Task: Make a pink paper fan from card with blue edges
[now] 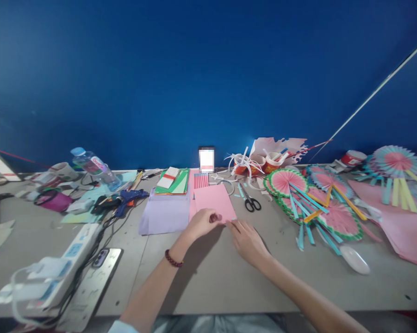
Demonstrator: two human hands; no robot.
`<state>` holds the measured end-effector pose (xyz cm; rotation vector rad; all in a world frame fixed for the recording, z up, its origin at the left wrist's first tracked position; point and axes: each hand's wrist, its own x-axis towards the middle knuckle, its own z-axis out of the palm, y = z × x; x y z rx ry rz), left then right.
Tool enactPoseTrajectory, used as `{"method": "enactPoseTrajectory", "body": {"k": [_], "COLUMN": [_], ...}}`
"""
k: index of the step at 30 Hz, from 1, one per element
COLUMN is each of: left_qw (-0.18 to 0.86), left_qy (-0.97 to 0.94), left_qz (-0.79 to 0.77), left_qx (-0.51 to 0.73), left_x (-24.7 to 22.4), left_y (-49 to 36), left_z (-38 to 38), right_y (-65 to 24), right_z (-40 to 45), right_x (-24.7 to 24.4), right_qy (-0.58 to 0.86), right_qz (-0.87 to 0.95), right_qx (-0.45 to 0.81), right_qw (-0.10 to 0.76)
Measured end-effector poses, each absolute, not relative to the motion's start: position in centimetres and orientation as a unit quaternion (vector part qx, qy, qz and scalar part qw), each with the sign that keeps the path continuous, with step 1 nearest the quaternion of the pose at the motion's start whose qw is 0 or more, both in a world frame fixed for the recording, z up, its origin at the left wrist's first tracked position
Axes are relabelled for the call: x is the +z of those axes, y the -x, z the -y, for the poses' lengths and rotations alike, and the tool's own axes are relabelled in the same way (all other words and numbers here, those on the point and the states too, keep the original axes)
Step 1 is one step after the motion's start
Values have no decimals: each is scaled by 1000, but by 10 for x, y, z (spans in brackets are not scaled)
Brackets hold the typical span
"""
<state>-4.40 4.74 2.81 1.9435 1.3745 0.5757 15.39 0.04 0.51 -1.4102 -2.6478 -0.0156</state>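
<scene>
A sheet of pink paper (213,200) lies in front of me, its near edge between my two hands. My left hand (204,223) is closed on that edge, with thumb and fingertips curled together. At the near right corner my right hand (247,239) holds the paper, its fingers close together; the thumb is hidden. A small bluish bit shows by the right fingertips. Beyond the sheet sit several pink folded strips (201,180). Black-handled scissors (252,204) lie just right of the paper.
Purple paper (164,215) and a green paper stack (180,181) lie left. Further left are a blue glue gun (130,200), bottle (95,165), power strip (69,263) and phone (92,291). Pleated paper fans (286,182) and red cups (272,163) stand right. A lit screen (207,159) faces me.
</scene>
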Motion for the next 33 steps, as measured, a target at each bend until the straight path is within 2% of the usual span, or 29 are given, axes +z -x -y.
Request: {"method": "enactPoseTrajectory", "body": {"k": [20, 33], "left_qw": [359, 324], "left_qy": [-736, -731], "left_qz": [-522, -554], "left_qx": [238, 232], "left_x": [20, 16], "left_y": [71, 68], "left_z": [-42, -41], "right_y": [-150, -146], "right_z": [3, 6], "right_x": [-2, -5], "right_qy": [446, 454], "right_qz": [891, 886], "right_qx": [-83, -83], "right_qw": [36, 42]}}
